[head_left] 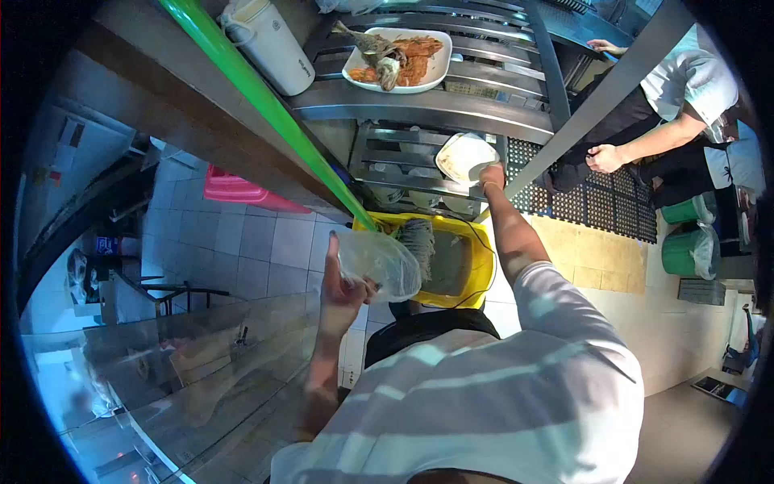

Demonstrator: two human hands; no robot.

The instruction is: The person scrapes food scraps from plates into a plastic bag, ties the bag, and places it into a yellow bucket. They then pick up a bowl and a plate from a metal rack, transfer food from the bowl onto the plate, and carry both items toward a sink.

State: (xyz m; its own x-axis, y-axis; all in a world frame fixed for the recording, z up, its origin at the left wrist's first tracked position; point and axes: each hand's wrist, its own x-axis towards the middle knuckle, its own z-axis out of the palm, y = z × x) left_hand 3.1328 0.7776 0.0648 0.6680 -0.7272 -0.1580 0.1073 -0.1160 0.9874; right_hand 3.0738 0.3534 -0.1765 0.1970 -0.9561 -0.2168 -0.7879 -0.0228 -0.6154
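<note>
2 hands on the wearer, both in use. Left hand (345, 286): closed on the edge of 1 round translucent plastic container (385, 262), thumb up, fingers curled round the near side. It's held above the floor, beside the bucket. Right hand (491, 179): gripping the edge of 1 white squarish dish (465, 158) at the lower rack; exact finger placement too small to read. Can't tell if the dish touches the slats.

Rack: 2 slatted metal levels in view. Upper rack (484, 117) has 1 white rectangular plate with rounded corners (443, 66), loaded with 1 grey whole-looking fish (373, 50) plus orange-brown food pieces (418, 58); pieces overlap, no reliable count. 1 tall white cylindrical container (272, 50) left of that plate. Lower rack (387, 157) has clear round shapes showing around the slats, too dim to count.

Floor: 1 yellow plastic bucket (442, 301) with murky grey liquid, 1 grey string mop head (416, 248) at its left side, 1 long bright-green pole (266, 109) slanting down to the bucket. 1 pink plastic bin (246, 192) further left. 1 black perforated mat (592, 189) to the right.

Far right: 1 other person in a light top (700, 73), 1 hand (605, 158) over the mat, fingers curled. 2 green bins (679, 252) with plastic liners near them.
</note>
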